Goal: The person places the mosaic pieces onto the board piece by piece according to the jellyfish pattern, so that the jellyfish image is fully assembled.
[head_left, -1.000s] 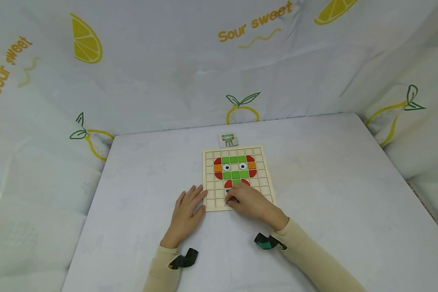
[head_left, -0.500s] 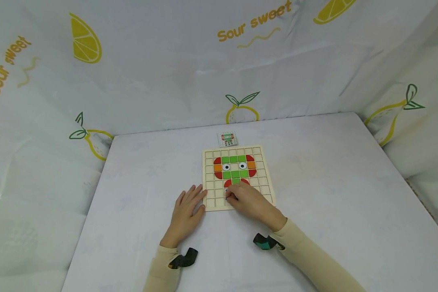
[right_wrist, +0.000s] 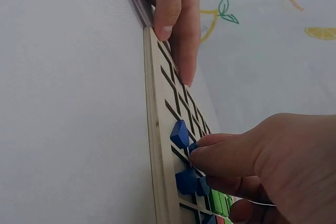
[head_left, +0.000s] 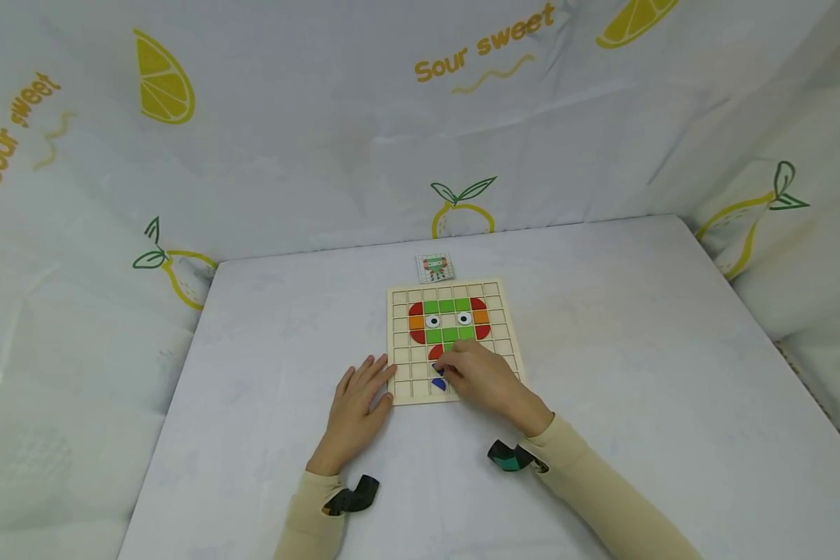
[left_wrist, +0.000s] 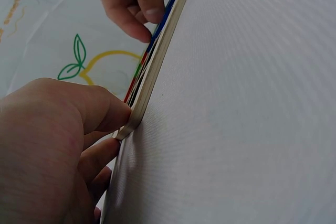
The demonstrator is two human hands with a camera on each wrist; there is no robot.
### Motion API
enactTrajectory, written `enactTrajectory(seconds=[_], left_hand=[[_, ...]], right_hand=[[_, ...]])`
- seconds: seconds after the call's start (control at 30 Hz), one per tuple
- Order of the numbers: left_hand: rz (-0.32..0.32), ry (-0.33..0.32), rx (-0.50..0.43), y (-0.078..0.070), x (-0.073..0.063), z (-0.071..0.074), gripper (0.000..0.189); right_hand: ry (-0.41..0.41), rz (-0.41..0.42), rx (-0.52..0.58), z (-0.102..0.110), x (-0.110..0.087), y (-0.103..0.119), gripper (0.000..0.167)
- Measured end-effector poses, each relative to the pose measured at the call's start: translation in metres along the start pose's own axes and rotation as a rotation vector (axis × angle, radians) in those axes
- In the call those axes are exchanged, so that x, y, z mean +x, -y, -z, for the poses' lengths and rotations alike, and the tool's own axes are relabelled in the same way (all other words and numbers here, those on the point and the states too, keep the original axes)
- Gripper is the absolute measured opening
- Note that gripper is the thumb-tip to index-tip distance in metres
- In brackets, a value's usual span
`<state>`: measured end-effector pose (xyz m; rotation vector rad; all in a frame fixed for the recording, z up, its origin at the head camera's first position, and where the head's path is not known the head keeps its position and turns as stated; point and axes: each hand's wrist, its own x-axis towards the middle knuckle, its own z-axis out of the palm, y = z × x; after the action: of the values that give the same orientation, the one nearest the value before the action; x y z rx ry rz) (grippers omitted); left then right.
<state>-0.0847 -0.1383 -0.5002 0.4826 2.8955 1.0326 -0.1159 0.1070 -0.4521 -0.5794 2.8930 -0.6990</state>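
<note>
A square wooden grid board lies on the table, bearing a face-like pattern of green square tiles, red rounded tiles, orange tiles and two eye tiles. My left hand rests at the board's left edge, fingers extended, with thumb and fingertips against the near corner. Over the lower cells, my right hand pinches a small blue quarter-round tile between thumb and forefinger. Nearer the front edge sits a separate blue tile. More blue tiles show beside the right fingertips in the right wrist view.
Just beyond the board lies a small pattern card printed with a similar figure. A white cloth covers the table, and a lemon-print curtain hangs behind it. Dark wrist cameras stick out from both sleeves.
My right fingers have shifted slightly up the board, away from the bottom row. A blue tile they had covered there now shows. The left hand has stayed in place.
</note>
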Motion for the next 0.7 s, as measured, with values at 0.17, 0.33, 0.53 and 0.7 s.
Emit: enactTrajectory(seconds=[0.17,0.33,0.53,0.7], left_hand=[[0.003,0.000,0.009,0.002,-0.001,0.001,0.047],[0.009,-0.015,0.001,0.002,0.000,-0.001,0.048],[0.010,0.016,-0.008,0.007,0.007,0.002,0.048],[-0.018,0.071,-0.035,0.014,0.017,0.013,0.049]], right_hand=[[-0.007,0.005,0.023,0.000,0.001,0.001,0.017],[-0.004,-0.002,0.035,0.008,0.005,-0.003,0.020],[0.000,-0.054,0.120,0.027,0.014,-0.016,0.037],[0.032,-0.028,0.126,0.053,0.028,-0.034,0.052]])
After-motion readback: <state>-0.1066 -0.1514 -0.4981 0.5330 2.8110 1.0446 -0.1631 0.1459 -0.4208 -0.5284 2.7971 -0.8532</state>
